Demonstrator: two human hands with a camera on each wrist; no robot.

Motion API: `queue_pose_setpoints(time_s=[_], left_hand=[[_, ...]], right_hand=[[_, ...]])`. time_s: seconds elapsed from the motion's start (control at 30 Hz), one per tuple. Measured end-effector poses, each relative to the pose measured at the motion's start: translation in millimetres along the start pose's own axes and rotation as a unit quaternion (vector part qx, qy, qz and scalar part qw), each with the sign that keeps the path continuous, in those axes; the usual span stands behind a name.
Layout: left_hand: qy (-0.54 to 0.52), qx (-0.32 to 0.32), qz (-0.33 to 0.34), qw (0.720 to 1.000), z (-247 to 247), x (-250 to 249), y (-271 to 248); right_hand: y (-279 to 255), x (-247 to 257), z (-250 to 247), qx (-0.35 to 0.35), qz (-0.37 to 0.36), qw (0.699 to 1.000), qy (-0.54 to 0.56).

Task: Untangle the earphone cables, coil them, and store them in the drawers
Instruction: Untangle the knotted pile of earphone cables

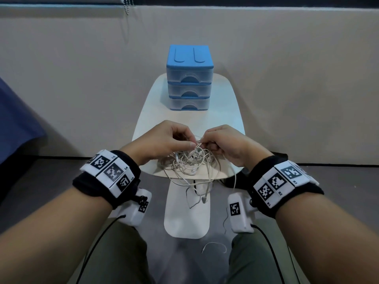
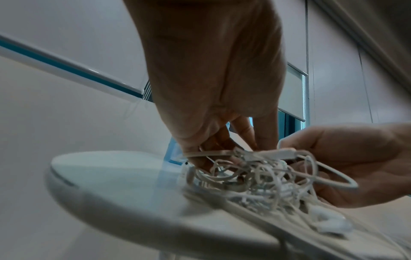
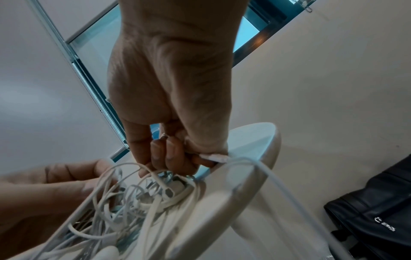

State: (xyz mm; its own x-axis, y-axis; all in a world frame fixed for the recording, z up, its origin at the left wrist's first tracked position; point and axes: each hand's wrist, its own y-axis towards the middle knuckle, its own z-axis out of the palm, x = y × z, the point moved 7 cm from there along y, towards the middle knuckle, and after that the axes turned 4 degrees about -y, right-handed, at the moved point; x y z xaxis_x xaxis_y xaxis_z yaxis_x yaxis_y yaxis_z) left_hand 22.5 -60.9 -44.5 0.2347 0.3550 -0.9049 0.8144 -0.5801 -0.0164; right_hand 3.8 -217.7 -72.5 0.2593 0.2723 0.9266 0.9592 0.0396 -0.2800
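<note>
Currently earphone cables (image 1: 187, 160), tangled before the drawers (image 1: 189, 78), are pinched by left hand (image 1: 162, 140) and right hand (image 1: 225, 143); one strand should be worked loose gently, not yanked.

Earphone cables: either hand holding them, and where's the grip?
Both. The left hand and right hand each pinch strands at the top of the tangled earphone cables; the rest lies on the white table.

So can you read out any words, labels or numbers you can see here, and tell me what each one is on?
"R1", "R2", "R3": small labels beside the black-and-white marker squares on the right wristband.
Left wristband: similar small labels beside its marker squares, too small to read surely.
Marker squares on both wrist camera housings: coded patterns, no readable text.
Blue drawer unit, white table, earphone cables: no text visible.
</note>
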Motion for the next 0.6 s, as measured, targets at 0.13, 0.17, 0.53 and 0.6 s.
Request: queue_pose_setpoints(time_s=[0.13, 0.17, 0.53, 0.6], left_hand=[[0.054, 0.053, -0.007, 0.997, 3.5, 0.1, -0.2], [0.068, 0.068, -0.012, 0.995, 5.1, -0.1, -0.1], [0.107, 0.057, -0.002, 0.993, 4.9, -4.3, 3.0], [0.113, 0.057, -0.004, 0.992, 5.5, -4.8, 1.9]], right_hand=[[-0.8, -0.7, 0.2, 0.002, 0.006, 1.000, -0.019], [-0.9, -0.8, 0.0, 0.003, 0.007, 1.000, -0.024], [0.9, -1.9, -0.3, 0.000, 0.010, 1.000, -0.023], [2.1, -2.3, -0.3, -0.003, 0.009, 1.000, -0.025]])
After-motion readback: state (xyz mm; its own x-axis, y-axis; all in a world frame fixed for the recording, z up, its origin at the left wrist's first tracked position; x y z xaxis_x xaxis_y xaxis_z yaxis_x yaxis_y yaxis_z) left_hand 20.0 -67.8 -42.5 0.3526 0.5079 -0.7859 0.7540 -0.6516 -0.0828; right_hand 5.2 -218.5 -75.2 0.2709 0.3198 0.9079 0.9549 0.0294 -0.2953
